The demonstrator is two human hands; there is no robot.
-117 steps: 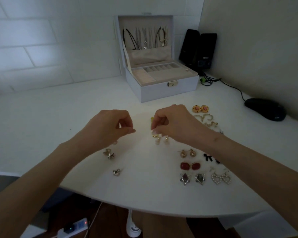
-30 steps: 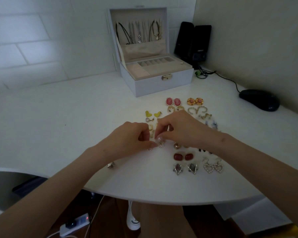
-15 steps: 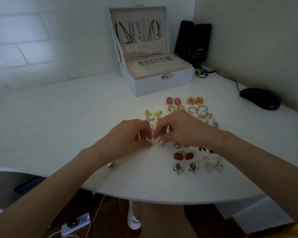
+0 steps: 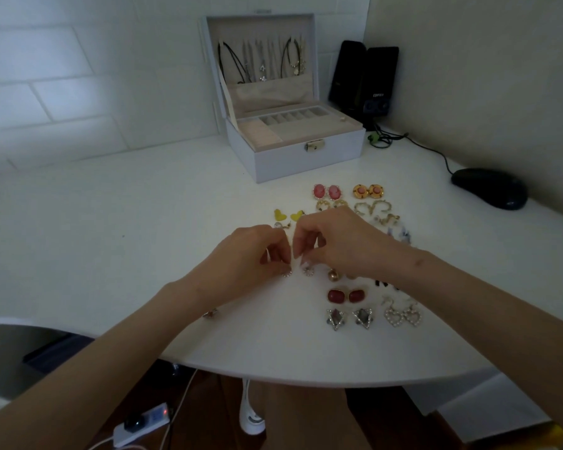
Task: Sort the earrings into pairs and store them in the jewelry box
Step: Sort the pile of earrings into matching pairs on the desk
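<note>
Left grip (image 4: 247,254) pinches round earring (image 4: 286,273), right grip (image 4: 335,245) its twin (image 4: 307,271) alongside

Paired earrings (image 4: 345,295) in rows, open jewelry box (image 4: 306,162) behind

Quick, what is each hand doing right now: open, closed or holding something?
Left hand: curled, pinching a small round earring.
Right hand: curled, pinching the matching earring beside it.

On the worktop (image 4: 111,241), left hand (image 4: 251,258) pinches 1 small sparkly earring (image 4: 286,273); right hand (image 4: 338,245) pinches its twin (image 4: 308,271) just beside it.
</note>
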